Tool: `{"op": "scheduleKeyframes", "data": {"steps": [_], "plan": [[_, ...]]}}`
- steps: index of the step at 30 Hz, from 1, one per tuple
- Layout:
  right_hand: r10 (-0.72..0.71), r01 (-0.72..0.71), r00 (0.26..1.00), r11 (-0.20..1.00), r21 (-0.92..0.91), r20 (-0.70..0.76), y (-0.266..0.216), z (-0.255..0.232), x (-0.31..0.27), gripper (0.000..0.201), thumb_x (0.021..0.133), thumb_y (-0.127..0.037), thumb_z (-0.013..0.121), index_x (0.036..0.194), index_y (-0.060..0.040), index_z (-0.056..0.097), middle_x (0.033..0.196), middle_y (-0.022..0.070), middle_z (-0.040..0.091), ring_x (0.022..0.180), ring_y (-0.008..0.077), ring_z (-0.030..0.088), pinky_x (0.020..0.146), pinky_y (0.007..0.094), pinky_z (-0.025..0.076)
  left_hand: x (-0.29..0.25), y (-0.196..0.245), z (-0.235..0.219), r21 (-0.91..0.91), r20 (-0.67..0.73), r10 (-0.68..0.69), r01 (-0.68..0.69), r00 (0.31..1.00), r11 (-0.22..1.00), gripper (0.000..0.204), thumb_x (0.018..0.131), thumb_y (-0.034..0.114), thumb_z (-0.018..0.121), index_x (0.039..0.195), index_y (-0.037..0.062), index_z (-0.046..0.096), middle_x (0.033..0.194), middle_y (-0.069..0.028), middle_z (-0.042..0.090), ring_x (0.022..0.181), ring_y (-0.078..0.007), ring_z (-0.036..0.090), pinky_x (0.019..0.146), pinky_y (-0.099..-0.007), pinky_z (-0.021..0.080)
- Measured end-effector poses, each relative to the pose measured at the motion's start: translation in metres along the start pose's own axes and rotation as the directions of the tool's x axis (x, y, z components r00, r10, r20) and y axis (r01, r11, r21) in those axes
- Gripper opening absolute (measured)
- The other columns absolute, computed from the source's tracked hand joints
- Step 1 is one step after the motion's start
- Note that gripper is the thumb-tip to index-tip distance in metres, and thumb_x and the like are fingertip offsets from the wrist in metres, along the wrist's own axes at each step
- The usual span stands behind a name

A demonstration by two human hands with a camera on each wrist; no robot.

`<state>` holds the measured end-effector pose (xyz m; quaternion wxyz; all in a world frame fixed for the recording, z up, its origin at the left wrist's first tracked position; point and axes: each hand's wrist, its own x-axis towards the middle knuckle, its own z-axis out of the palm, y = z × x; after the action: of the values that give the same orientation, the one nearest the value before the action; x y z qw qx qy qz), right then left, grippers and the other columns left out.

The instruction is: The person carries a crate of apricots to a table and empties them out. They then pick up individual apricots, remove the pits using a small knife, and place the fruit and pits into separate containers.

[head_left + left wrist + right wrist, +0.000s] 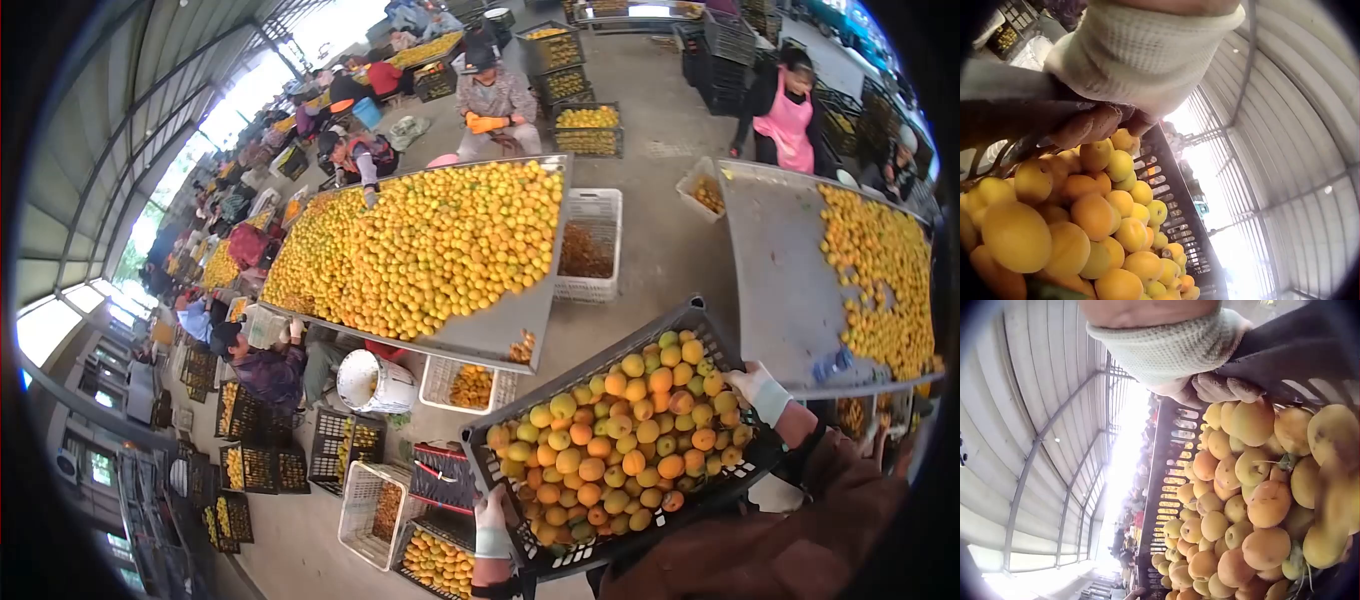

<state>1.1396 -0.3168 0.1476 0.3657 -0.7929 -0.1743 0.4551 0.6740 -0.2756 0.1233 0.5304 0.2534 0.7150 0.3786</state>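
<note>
A black plastic crate (pixel 706 328) heaped with orange and yellow-green apricots (pixel 620 440) is held up between both hands, tilted in the head view. My left hand (pixel 491 525), in a white glove, grips one end of it. In the left wrist view the left hand (pixel 1141 62) has its bare fingertips (pixel 1094 125) curled over the rim. At the opposite end my right hand (pixel 762 392), gloved the same way, grips the rim. The right wrist view shows the right hand's fingers (pixel 1225 387) hooked over the crate wall (pixel 1310 350), just above the fruit. Some leaves lie among the apricots.
A sorting table (pixel 490 325) piled with yellow fruit stands ahead; another table (pixel 785 290) is at the right. A white bucket (pixel 375 382), white crates (pixel 590 290) and black crates (pixel 345 445) stand on the floor. Several people sit or stand around.
</note>
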Motion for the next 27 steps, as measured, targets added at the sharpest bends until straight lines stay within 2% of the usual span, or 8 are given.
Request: {"op": "scheduleKeyframes", "data": {"steps": [1, 3, 12, 15, 16, 19, 21, 27], "plan": [[0.0, 0.0, 1.0, 1.0, -0.005, 0.017, -0.026, 0.007, 0.023, 0.038, 0.078, -0.026, 0.07, 0.095, 0.0049, 0.058, 0.066, 0.0053, 0.056, 0.05, 0.0124, 0.049, 0.043, 0.0281, 0.037, 0.006, 0.015, 0.011, -0.002, -0.018, -0.001, 0.001, 1.0, 1.0, 0.032, 0.086, 0.028, 0.06, 0.062, 0.0097, 0.05, 0.051, 0.003, 0.041, 0.04, -0.0095, 0.035, 0.04, -0.0274, 0.029], [0.004, 0.003, 0.994, 0.998, -0.06, 0.113, -0.08, 0.016, 0.06, 0.04, 0.078, -0.025, 0.07, 0.099, 0.0063, 0.056, 0.068, 0.0054, 0.056, 0.051, 0.0127, 0.049, 0.044, 0.0283, 0.037, 0.018, 0.031, 0.028, -0.194, 0.122, -0.224, 0.244, 0.967, 0.95, 0.035, 0.087, 0.026, 0.058, 0.059, 0.0108, 0.044, 0.049, 0.0039, 0.034, 0.039, -0.01, 0.03, 0.039, -0.0275, 0.025], [-0.064, 0.16, 0.939, 0.951, -0.264, 0.337, -0.247, 0.113, 0.173, 0.033, 0.079, -0.025, 0.067, 0.09, 0.0046, 0.06, 0.063, 0.0033, 0.053, 0.049, 0.0129, 0.047, 0.045, 0.0295, 0.036, 0.129, 0.082, 0.075, -0.365, 0.046, -0.246, 0.246, 0.968, 0.898, 0.032, 0.088, 0.028, 0.055, 0.062, 0.0147, 0.041, 0.051, 0.0063, 0.03, 0.039, -0.0081, 0.026, 0.039, -0.0251, 0.022], [-0.098, 0.164, 0.977, 0.91, -0.38, 0.187, -0.271, 0.163, 0.225, 0.033, 0.078, -0.027, 0.067, 0.087, 0.0045, 0.062, 0.065, 0.0042, 0.055, 0.053, 0.0139, 0.049, 0.049, 0.0299, 0.038, 0.183, 0.106, 0.087, -0.387, -0.014, -0.303, 0.274, 0.953, 0.881, 0.033, 0.087, 0.032, 0.057, 0.063, 0.0132, 0.043, 0.048, 0.0061, 0.03, 0.037, -0.0083, 0.025, 0.036, -0.0257, 0.021], [-0.007, 0.118, 0.952, 0.932, -0.344, 0.308, -0.288, 0.175, 0.239, 0.036, 0.078, -0.027, 0.068, 0.092, 0.0053, 0.061, 0.073, 0.007, 0.059, 0.061, 0.0155, 0.053, 0.054, 0.0311, 0.042, 0.202, 0.112, 0.089, -0.385, -0.018, -0.326, 0.294, 0.945, 0.875, 0.035, 0.086, 0.036, 0.058, 0.063, 0.013, 0.045, 0.047, 0.0057, 0.032, 0.036, -0.0088, 0.028, 0.035, -0.0264, 0.021], [-0.01, 0.094, 0.972, 0.931, -0.351, 0.234, -0.328, 0.225, 0.271, 0.038, 0.077, -0.027, 0.069, 0.095, 0.0055, 0.061, 0.079, 0.0083, 0.06, 0.068, 0.0158, 0.055, 0.06, 0.0317, 0.044, 0.246, 0.145, 0.104, -0.375, -0.158, -0.321, 0.244, 0.934, 0.894, 0.037, 0.086, 0.04, 0.059, 0.063, 0.0136, 0.047, 0.047, 0.0049, 0.036, 0.036, -0.0089, 0.032, 0.035, -0.0258, 0.023], [0.044, 0.097, 0.949, 0.901, -0.422, 0.311, -0.346, 0.25, 0.312, 0.043, 0.077, -0.029, 0.07, 0.099, 0.0062, 0.06, 0.082, 0.0094, 0.062, 0.071, 0.0165, 0.056, 0.063, 0.0315, 0.045, 0.287, 0.133, 0.105, -0.357, -0.149, -0.355, 0.284, 0.923, 0.89, 0.04, 0.09, 0.047, 0.054, 0.065, 0.0164, 0.046, 0.046, 0.0061, 0.034, 0.034, -0.009, 0.03, 0.034, -0.0251, 0.022], [-0.082, 0.235, 0.939, 0.864, -0.446, 0.335, -0.416, 0.356, 0.418, 0.056, 0.076, -0.035, 0.072, 0.108, 0.0089, 0.057, 0.089, 0.0158, 0.065, 0.081, 0.022, 0.061, 0.073, 0.0335, 0.048, 0.372, 0.165, 0.139, -0.564, -0.111, -0.324, 0.209, 0.939, 0.799, 0.042, 0.091, 0.045, 0.053, 0.065, 0.0133, 0.048, 0.048, 0.0048, 0.037, 0.037, -0.0089, 0.032, 0.037, -0.0259, 0.024]]}}
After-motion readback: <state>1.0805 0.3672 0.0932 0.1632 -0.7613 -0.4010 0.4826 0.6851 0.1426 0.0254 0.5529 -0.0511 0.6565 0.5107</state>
